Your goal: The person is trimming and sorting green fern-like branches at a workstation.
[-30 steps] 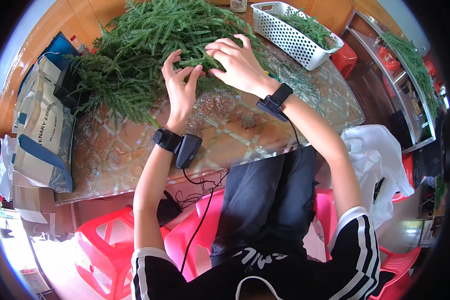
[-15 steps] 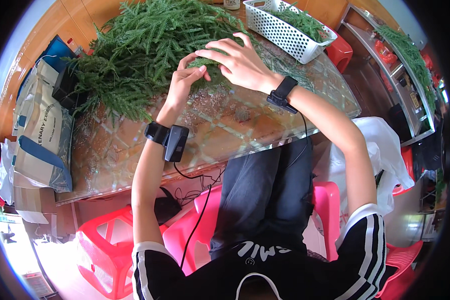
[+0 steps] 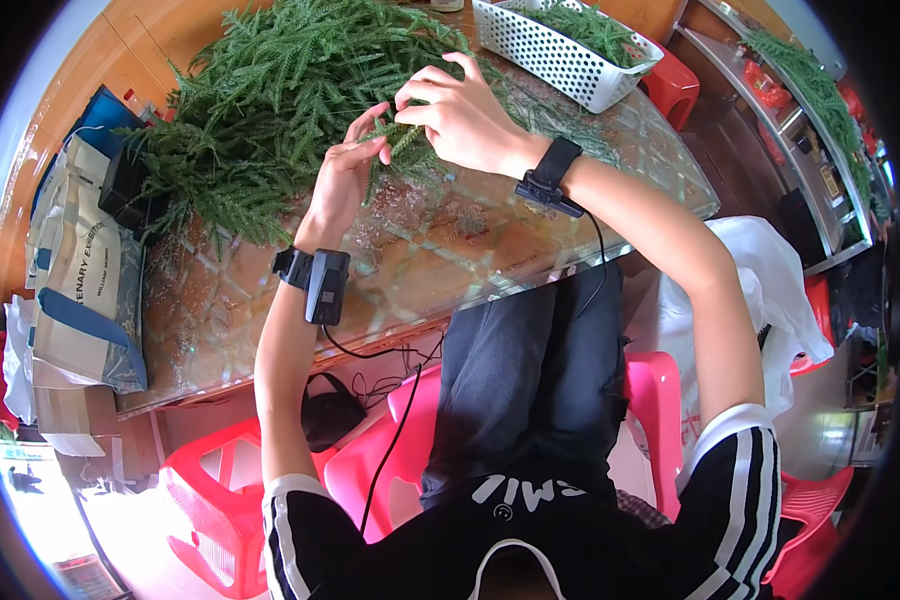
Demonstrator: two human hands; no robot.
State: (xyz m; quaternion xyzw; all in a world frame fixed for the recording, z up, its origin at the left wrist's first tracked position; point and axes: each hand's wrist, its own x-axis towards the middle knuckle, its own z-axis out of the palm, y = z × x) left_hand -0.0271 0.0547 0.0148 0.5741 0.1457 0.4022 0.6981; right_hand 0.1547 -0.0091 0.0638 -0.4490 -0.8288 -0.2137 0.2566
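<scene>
Both hands meet over the table at the near edge of a large heap of green needle-leaved branches (image 3: 280, 100). Between them is a green artificial-looking pine sprig (image 3: 404, 148). My left hand (image 3: 344, 180) has its thumb and fingers closed around the sprig's left side. From the right and above, my right hand (image 3: 465, 118) grips the same sprig with bent fingers, its fingertips partly hidden by the hand. Black straps with small devices sit on both wrists.
A glass-topped table (image 3: 420, 270) bears the heap. At its far right stands a white perforated basket (image 3: 570, 70) with more green sprigs. Printed bags (image 3: 90, 260) and a dark box (image 3: 130, 185) line the left side. Pink-red stools (image 3: 215, 500) stand below; a white plastic bag (image 3: 760, 310) hangs at right.
Both hands have shifted slightly left, the left one also lower. The sprig between them now shows more plainly, and the right fingers have curled in.
</scene>
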